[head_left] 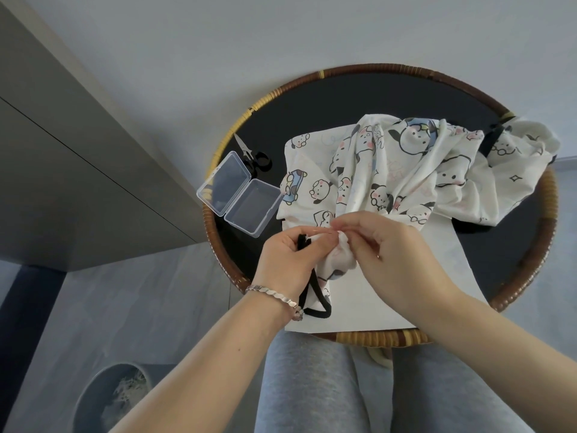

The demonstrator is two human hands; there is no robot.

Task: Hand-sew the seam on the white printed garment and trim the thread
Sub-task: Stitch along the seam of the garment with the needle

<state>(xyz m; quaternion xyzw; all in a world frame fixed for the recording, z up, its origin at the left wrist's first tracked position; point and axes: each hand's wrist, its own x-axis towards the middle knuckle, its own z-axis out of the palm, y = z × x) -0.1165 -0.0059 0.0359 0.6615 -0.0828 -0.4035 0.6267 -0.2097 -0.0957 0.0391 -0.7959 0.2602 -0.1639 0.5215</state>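
Knees in grey trousers [312, 385] sitting nearest as I am watching remotely, left hand [284, 260] curling round the black-trimmed edge of the white printed garment [406, 170], right hand [399, 254] pinching its fold alongside, garment spreading across the round tray [548, 207], open clear box [239, 195] and scissors [259, 160] lying beyond at left.

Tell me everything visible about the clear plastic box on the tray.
The clear plastic box is a small transparent hinged case, lying open with both shallow halves facing up; nothing shows clearly inside. It rests on the black floor of the round tray, left of the white printed garment, one corner near the cloth, contact unclear. Black-handled scissors lie just behind it.
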